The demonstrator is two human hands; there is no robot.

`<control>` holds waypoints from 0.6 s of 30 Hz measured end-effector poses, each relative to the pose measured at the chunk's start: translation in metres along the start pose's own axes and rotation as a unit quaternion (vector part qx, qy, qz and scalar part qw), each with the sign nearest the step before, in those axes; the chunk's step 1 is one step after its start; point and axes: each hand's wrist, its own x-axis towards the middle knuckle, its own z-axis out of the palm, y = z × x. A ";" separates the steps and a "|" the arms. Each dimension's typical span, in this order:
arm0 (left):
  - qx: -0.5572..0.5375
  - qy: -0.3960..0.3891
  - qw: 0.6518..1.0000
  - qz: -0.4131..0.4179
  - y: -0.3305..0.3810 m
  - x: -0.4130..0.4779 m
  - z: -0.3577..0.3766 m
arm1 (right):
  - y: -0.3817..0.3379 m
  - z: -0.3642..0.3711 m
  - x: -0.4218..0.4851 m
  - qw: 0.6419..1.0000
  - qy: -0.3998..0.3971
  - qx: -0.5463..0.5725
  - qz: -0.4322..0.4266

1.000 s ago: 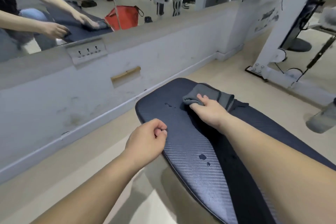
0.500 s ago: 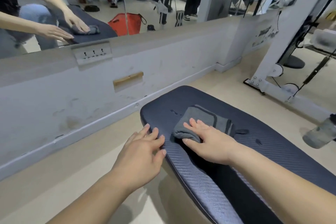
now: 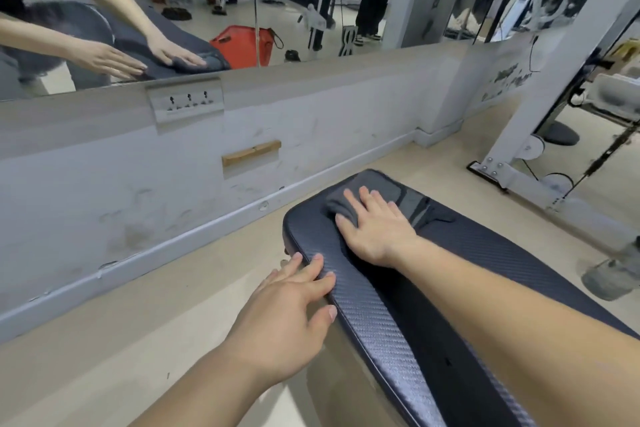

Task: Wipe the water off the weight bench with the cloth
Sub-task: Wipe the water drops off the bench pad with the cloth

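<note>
Right hand [image 3: 375, 229] flat on cloth [image 3: 341, 205], bench [image 3: 485, 253] far end; left hand [image 3: 287, 305] open on bench edge.

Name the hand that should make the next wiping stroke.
Right. The right hand lies flat on the cloth atop the bench; the left hand only braces the bench's edge.

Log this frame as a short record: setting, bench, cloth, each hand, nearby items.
setting: gym floor beside a mirrored wall
bench: dark textured pad, wet sheen beyond the cloth
cloth: grey, bunched near the far end of the bench
right hand: flat, pressing the cloth
left hand: open, fingers resting on the bench's left edge
nearby: bottle on the floor at right
</note>
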 end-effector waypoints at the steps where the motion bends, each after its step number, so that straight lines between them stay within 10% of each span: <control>1: -0.007 0.005 1.000 0.000 0.000 -0.001 -0.001 | -0.001 0.003 -0.019 1.000 -0.006 -0.006 -0.029; 6: -0.009 0.120 0.992 -0.027 -0.007 -0.003 -0.010 | 0.005 0.007 -0.108 0.988 -0.089 -0.034 -0.122; 11: -0.045 0.059 0.996 -0.055 -0.010 0.003 -0.002 | 0.010 -0.009 -0.100 0.978 -0.158 -0.067 -0.119; 18: -0.075 0.037 0.994 -0.075 -0.011 0.007 -0.002 | -0.013 -0.006 0.023 0.998 -0.057 -0.013 0.000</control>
